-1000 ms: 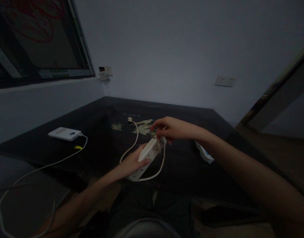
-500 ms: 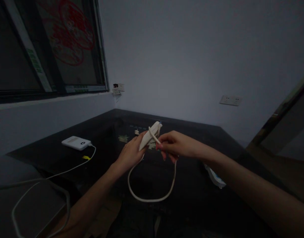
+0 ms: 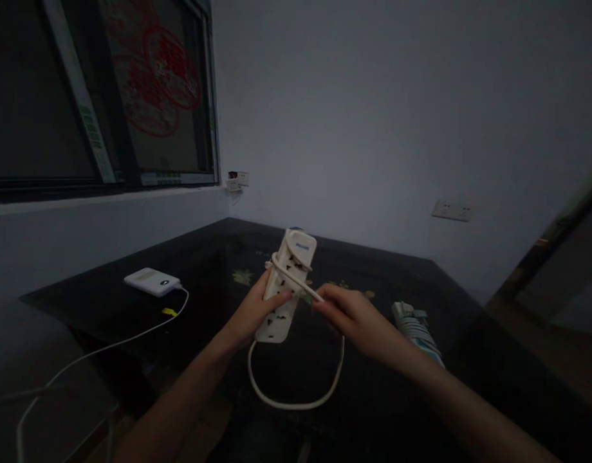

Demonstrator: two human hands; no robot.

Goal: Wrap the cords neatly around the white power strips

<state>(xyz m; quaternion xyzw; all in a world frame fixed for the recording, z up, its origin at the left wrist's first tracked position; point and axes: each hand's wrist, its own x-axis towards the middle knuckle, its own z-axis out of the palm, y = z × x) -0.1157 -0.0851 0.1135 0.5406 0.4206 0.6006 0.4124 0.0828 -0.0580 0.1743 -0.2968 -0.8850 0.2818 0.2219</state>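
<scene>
A white power strip [image 3: 278, 325] is tilted up over the dark table, its socket face toward me. My left hand [image 3: 259, 303] grips it from the left, thumb across the sockets. The strip's white cord [image 3: 292, 276] wraps around its upper part. Between the thumb and fingers of my right hand [image 3: 348, 314] the cord is pinched, just right of the strip. Below both hands a loop of cord [image 3: 296, 406] hangs down and runs back to the strip's lower end. The fingers behind the strip are hidden.
On the left of the black table [image 3: 204, 334] lies a white power bank [image 3: 152, 281] with a thin cable running off the edge. A yellow tag [image 3: 169, 312] is near it. Right of my forearm lies another cord-wrapped strip [image 3: 416, 328]. Wall sockets [image 3: 451, 211] are behind.
The power strip has turned so its socket face shows toward me, where it was edge-on before. My right hand has moved slightly down with the cord. The wrapped strip at right shows more fully.
</scene>
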